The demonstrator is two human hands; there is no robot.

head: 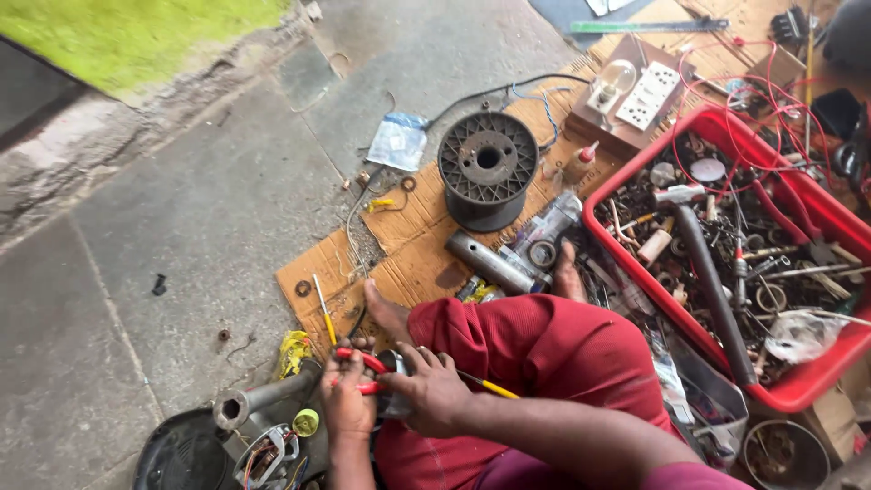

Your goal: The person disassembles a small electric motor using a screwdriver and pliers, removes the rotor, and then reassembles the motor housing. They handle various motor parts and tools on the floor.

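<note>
A person sits on the concrete floor [209,209] with knees drawn up in red trousers [535,349], both hands meeting low in front of the legs. The left hand [347,399] is wrapped around the red handles of a pair of pliers [363,361], fingers closed on them. The right hand [434,390] is curled over a small dark metal part [396,386] and holds it tight against the pliers; what exactly that part is I cannot tell, since the fingers cover most of it. A thin yellow-handled tool [490,387] pokes out from under the right hand towards the knee. Just below the left hand lie a grey metal pipe [263,399], a roll of yellow tape [306,422] and a motor with its windings showing [268,454]. A flattened sheet of cardboard [408,245] spreads out ahead of the feet; near its far edge stands an empty black wire spool [488,168], and a metal tube [490,263] lies close to the toes. At the cardboard's right edge sits a red plastic crate [798,386] crammed with scrap hardware, a black hose [717,290] lying across it.
</note>
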